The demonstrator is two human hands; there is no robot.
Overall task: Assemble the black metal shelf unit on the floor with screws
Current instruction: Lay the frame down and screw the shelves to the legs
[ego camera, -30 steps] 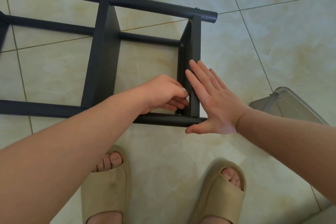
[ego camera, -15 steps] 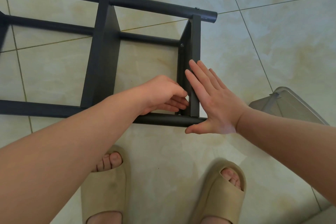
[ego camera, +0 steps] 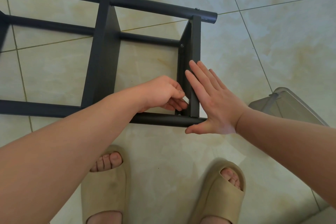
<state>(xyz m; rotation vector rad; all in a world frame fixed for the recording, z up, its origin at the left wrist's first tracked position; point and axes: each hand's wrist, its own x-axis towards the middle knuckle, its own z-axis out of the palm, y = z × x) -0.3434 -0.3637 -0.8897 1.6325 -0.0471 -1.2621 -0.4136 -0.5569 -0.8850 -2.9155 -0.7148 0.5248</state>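
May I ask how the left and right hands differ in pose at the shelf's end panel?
The left hand curls its fingers at the end panel's inner side; the right hand lies flat, fingers straight, against its outer side. The left hand reaches in over the near tube; the right hand's thumb spreads by that tube's end. Both are at that panel.

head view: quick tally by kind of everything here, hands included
shelf: 1
hands: 2, left hand and right hand
slippers: 2, left slipper and right slipper
clear box: 1
total: 6
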